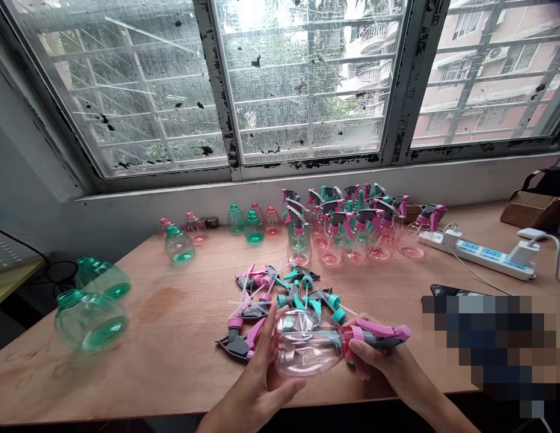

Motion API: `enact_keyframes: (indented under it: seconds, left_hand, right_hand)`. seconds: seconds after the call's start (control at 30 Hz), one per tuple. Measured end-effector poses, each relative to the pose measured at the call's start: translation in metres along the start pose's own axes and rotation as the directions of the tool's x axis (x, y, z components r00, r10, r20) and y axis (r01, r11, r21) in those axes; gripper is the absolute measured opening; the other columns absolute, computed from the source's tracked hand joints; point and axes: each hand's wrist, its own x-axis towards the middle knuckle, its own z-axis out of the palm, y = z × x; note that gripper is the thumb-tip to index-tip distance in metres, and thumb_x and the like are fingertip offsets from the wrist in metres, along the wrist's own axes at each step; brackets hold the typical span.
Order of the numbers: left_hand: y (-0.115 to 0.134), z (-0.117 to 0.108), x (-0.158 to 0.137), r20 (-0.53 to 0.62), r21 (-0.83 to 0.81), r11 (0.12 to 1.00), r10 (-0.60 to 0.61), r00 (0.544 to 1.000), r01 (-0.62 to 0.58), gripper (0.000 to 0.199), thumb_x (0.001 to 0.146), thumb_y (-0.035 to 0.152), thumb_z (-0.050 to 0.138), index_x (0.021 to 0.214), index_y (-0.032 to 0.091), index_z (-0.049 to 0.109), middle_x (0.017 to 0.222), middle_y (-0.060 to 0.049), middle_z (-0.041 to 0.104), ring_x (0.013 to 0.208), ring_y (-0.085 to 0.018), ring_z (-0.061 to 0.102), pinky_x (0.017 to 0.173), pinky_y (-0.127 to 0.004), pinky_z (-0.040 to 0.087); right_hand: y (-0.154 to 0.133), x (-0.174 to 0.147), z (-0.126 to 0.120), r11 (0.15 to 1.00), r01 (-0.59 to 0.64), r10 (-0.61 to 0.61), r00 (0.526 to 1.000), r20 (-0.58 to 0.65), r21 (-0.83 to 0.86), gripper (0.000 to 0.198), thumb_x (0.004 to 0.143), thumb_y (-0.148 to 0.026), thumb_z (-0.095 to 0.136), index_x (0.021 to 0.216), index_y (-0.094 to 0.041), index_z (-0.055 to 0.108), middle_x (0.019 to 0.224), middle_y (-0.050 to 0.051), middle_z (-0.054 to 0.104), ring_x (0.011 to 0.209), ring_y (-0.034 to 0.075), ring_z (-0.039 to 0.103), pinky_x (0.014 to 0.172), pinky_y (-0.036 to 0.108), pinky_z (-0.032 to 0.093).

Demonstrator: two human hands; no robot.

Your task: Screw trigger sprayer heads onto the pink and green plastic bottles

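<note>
A clear pink spray bottle (307,352) lies sideways between my hands above the front of the table. Its base end rests in my left hand (264,379), with the thumb below and the fingers behind. At the neck, my right hand (374,355) grips the pink collar of the trigger sprayer (383,334), whose pink and grey head points right. The sprayer sits at the bottle's mouth; how tightly it is screwed on I cannot tell. Just behind the bottle lies a heap of loose trigger sprayers (302,288), pink-grey and teal-grey, with thin tubes. One pink-grey sprayer (237,343) lies beside my left fingers.
Several bottles with sprayers (300,246) stand at the back. Bottles without sprayers, like the green one (92,325), stand left and along the back. To the right are a white power strip (482,255), a phone (455,290) and a brown bag (532,207). Windows rise behind.
</note>
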Motion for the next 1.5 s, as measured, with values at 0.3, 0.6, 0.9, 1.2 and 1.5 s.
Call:
enact_keyframes:
  seconds: [0.3,0.6,0.9,1.2,1.5]
  left_hand:
    - [-0.002,0.0,0.001,0.021,-0.123,0.992,0.004,1.0,-0.001,0.104,0.093,0.044,0.074,0.163,0.045,-0.003,0.177,-0.002,0.0,0.157,-0.034,0.025,0.126,-0.048,0.028]
    - [-0.011,-0.001,0.0,-0.026,-0.075,0.997,0.006,1.0,-0.008,0.105,0.091,0.044,0.076,0.164,0.043,0.0,0.175,-0.003,0.012,0.148,-0.033,0.04,0.124,-0.045,0.032]
    - [-0.004,0.0,0.004,-0.019,-0.133,0.99,-0.046,0.999,0.043,0.109,0.092,0.042,0.075,0.163,0.04,-0.007,0.174,-0.007,0.02,0.153,-0.034,0.034,0.127,-0.048,0.027]
    - [0.001,0.002,0.005,-0.009,-0.283,0.958,-0.047,0.999,0.042,0.122,0.084,0.049,0.083,0.164,0.037,-0.009,0.176,-0.008,0.014,0.161,-0.034,0.015,0.129,-0.049,0.019]
    - [0.009,0.0,0.008,0.007,-0.256,0.96,-0.12,0.993,0.118,0.1,0.08,0.051,0.086,0.16,0.034,0.029,0.164,-0.011,0.041,0.15,-0.036,0.04,0.125,-0.051,0.029]
  right_hand:
    - [-0.001,-0.001,0.001,1.0,-0.02,0.02,0.999,-0.032,0.003,0.023,0.089,-0.044,0.08,0.087,-0.022,0.073,0.07,-0.003,0.066,0.051,0.009,0.054,0.049,0.02,0.042]
    - [0.002,-0.001,0.001,0.999,-0.036,0.037,0.999,-0.034,0.028,0.022,0.089,-0.043,0.08,0.096,-0.024,0.07,0.069,-0.003,0.069,0.05,0.009,0.054,0.049,0.02,0.042]
    - [-0.001,-0.001,0.002,0.999,-0.046,0.044,0.998,-0.049,-0.029,0.026,0.088,-0.047,0.079,0.092,-0.024,0.068,0.065,-0.004,0.064,0.05,0.012,0.053,0.049,0.023,0.042]
    - [0.001,0.0,0.001,1.0,-0.014,0.014,0.999,-0.032,0.0,0.022,0.09,-0.043,0.079,0.087,-0.022,0.072,0.072,-0.003,0.067,0.051,0.009,0.054,0.049,0.02,0.043]
    - [-0.002,-0.002,0.002,0.999,-0.032,0.03,0.994,-0.11,-0.023,0.029,0.088,-0.048,0.08,0.09,-0.022,0.067,0.064,-0.004,0.064,0.049,0.012,0.054,0.047,0.023,0.044]
